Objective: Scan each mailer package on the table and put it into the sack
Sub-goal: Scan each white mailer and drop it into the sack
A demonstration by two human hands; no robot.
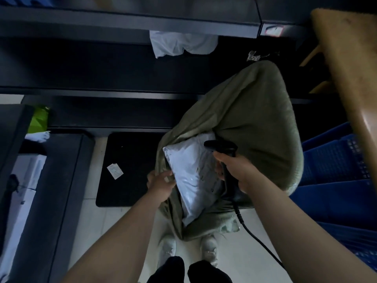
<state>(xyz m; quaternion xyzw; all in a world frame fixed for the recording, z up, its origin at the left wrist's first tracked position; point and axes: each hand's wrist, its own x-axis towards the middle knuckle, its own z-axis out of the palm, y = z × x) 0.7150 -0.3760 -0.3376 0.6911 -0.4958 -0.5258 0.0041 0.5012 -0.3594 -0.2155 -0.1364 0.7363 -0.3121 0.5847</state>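
My left hand (pixel 161 183) is curled round the near left rim of the olive sack (pixel 255 111), holding its mouth open. In this dim light I can't be sure whether the fingertips also touch the mailer's edge. The grey-white mailer (pixel 189 170) lies tilted in the sack's mouth, its far corner poking out and its near end down between the folds. My right hand (pixel 237 170) is closed round the handle of the black scanner (pixel 221 147), whose head hangs just over the right side of the mailer. The scanner's cable (pixel 255 238) trails near and to the right, past my forearm. The sack stands on the floor in front of my shoes (pixel 209 248). A black mat (pixel 130 190) lies to its left with a paper slip (pixel 115 170) on it. Blue crates (pixel 336 180) are stacked to the right, under a wooden tabletop (pixel 346 58).
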